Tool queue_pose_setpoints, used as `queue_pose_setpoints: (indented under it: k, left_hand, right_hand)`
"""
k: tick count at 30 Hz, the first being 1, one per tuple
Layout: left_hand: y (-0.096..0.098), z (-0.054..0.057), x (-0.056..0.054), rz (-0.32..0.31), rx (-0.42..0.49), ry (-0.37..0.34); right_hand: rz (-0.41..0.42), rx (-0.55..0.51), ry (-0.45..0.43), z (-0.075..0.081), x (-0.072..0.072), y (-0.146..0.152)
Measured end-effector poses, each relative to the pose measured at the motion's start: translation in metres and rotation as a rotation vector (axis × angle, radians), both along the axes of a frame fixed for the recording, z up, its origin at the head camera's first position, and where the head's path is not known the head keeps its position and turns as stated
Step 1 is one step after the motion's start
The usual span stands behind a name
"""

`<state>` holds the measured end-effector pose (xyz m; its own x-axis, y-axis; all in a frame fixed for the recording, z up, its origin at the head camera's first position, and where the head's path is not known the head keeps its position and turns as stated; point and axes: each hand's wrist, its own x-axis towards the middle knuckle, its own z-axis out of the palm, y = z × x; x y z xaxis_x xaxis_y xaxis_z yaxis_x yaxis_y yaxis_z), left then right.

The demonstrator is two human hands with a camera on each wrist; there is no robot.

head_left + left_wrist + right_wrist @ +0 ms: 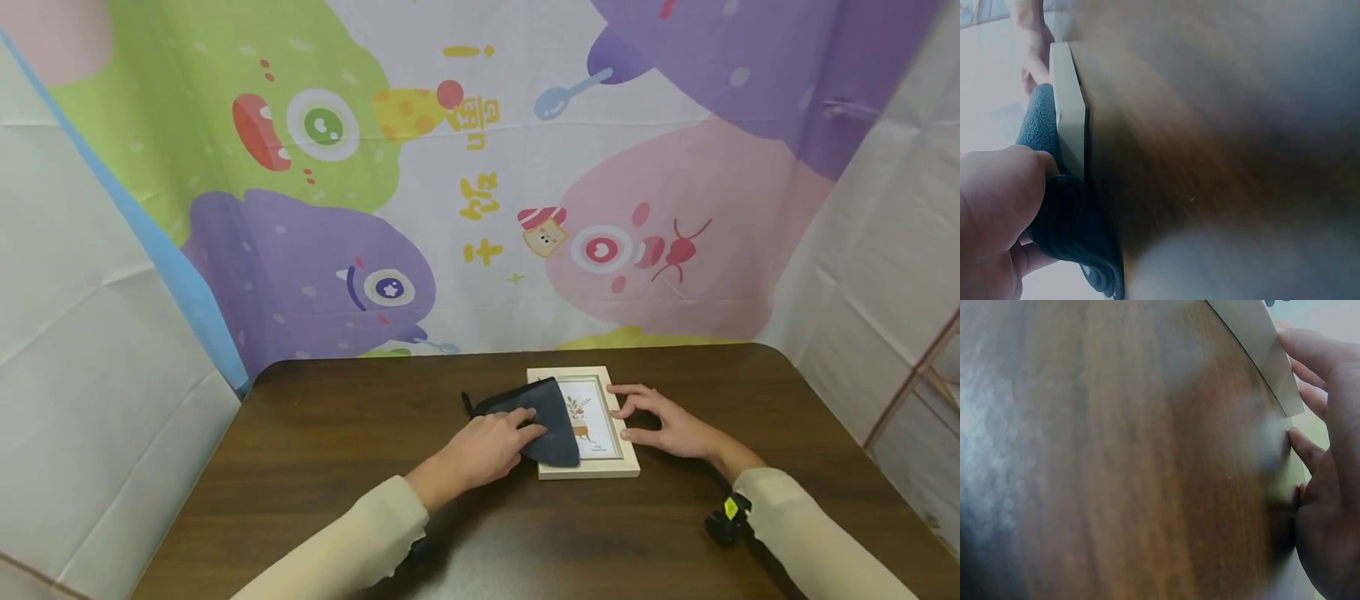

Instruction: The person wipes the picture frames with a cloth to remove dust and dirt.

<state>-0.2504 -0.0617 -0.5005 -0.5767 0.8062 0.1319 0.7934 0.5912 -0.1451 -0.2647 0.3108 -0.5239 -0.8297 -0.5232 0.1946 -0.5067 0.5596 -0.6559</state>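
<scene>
A picture frame (588, 471) with a pale wooden border lies flat on the table, a plant print showing on its right part. Over its left part is a dark grey cloth (551, 433) with a fuzzy surface. My left hand (487, 446) grips this cloth, fingers on top; in the left wrist view the cloth bunches under the thumb. At the frame's right edge, my right hand (671, 425) holds the border with bent fingers and thumb. The right wrist view shows its thumb against the frame's side (1266, 344).
The dark brown wooden table (345, 450) has rounded far corners. Behind it hangs a cartoon-printed curtain (495, 292), with pale sheets (90, 333) at both sides. A black strap device (726, 521) is on the right wrist. A black loop (467, 404) sticks out at the cloth's left end.
</scene>
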Motion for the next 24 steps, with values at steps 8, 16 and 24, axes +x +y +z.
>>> queue_pose_setpoints:
  k: [8,16,24]
  left_hand:
    - [-0.007,-0.019,0.009,-0.076,0.028,0.039]
    - [-0.006,0.015,0.041,-0.075,-0.021,0.014]
    - [-0.007,0.016,0.051,-0.078,-0.029,0.040]
  right_hand:
    - [0.002,-0.009,0.004,-0.001,-0.001,0.001]
    - [-0.003,-0.013,0.009,-0.002,-0.002,0.002]
    - [0.002,-0.010,0.014,-0.003,-0.002,0.002]
